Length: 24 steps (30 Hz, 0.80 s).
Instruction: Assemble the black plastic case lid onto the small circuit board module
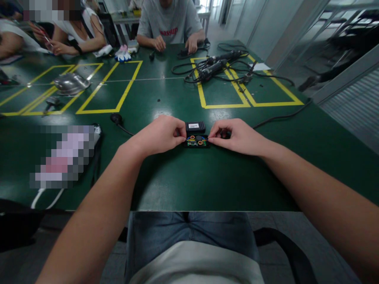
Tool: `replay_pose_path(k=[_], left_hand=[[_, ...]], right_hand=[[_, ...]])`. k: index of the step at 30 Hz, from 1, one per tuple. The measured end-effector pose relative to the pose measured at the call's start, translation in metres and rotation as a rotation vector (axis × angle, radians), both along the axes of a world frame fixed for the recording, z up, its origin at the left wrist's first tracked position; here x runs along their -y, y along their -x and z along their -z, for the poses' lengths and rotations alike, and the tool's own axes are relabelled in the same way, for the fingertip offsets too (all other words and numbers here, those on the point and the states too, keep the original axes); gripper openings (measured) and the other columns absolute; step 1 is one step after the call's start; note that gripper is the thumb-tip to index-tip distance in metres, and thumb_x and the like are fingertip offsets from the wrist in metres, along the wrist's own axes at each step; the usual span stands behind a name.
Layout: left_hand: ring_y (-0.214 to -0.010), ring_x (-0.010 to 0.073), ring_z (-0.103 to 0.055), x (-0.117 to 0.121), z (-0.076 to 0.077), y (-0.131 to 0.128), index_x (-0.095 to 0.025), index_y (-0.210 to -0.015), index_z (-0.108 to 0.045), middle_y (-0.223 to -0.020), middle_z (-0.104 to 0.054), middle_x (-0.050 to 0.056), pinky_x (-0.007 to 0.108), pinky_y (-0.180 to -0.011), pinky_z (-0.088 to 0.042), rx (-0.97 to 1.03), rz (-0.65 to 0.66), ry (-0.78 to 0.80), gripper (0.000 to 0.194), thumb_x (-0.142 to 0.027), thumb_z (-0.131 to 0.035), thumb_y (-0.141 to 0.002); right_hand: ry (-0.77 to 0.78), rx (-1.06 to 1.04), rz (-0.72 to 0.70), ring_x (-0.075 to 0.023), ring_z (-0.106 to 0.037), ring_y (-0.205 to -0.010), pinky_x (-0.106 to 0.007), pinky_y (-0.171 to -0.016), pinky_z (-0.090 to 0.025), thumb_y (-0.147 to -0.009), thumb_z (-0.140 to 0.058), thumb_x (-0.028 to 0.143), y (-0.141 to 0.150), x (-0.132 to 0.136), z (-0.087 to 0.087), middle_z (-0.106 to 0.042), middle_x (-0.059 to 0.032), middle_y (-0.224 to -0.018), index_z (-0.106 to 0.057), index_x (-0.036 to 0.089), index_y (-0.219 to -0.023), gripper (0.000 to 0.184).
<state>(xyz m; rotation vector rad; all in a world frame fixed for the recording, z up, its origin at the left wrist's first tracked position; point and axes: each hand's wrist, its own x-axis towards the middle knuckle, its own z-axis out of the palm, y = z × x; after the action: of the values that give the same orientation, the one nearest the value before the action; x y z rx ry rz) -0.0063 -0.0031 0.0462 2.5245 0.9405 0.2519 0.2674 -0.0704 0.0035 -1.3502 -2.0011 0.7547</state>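
Note:
In front of me on the green table lies an open black plastic case half (197,146). Inside it sits a circuit board (193,143) with copper-coloured ring coils and thin coloured wires at its ends. My left hand (164,136) pinches at the left end of the case; what is between the fingertips is too small to make out. At the right end my right hand (238,137) pinches likewise, its held part hidden. Just behind lies a ribbed black cover (201,126) with a white label. A black plug (115,118) has a cord running toward my left hand.
A pixelated object (66,154) with a white cable lies at left. Further back are black corded tools (213,69), a shiny metal part (71,83), yellow tape outlines (225,106) and gloves (123,54). Other people sit across the table; a cord (281,117) runs right.

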Motion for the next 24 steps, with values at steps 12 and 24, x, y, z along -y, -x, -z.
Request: replay_pose_path(k=[12, 24], left_hand=[[-0.072, 0.0170, -0.072, -0.0037, 0.0006, -0.0013, -0.019, -0.084, -0.083, -0.078, -0.081, 0.000, 0.028, -0.073, -0.049, -0.008, -0.020, 0.067, 0.012, -0.011, -0.075, -0.088], [-0.072, 0.0165, -0.072, -0.0021, 0.0000, -0.0014, -0.018, -0.084, -0.083, -0.078, -0.080, 0.000, 0.027, -0.071, -0.048, -0.002, -0.030, 0.055, 0.011, -0.010, -0.076, -0.088]], right_hand=[[0.002, -0.018, -0.004, -0.0196, -0.061, -0.067, -0.036, -0.067, -0.047, -0.089, -0.080, 0.045, -0.0002, 0.0001, -0.0006, -0.076, -0.0045, -0.078, -0.078, 0.024, -0.081, 0.023], [-0.010, -0.036, -0.002, -0.0192, -0.062, -0.068, -0.035, -0.067, -0.049, -0.088, -0.080, 0.044, 0.0006, -0.0003, 0.0004, -0.077, -0.0049, -0.079, -0.079, 0.024, -0.080, 0.021]])
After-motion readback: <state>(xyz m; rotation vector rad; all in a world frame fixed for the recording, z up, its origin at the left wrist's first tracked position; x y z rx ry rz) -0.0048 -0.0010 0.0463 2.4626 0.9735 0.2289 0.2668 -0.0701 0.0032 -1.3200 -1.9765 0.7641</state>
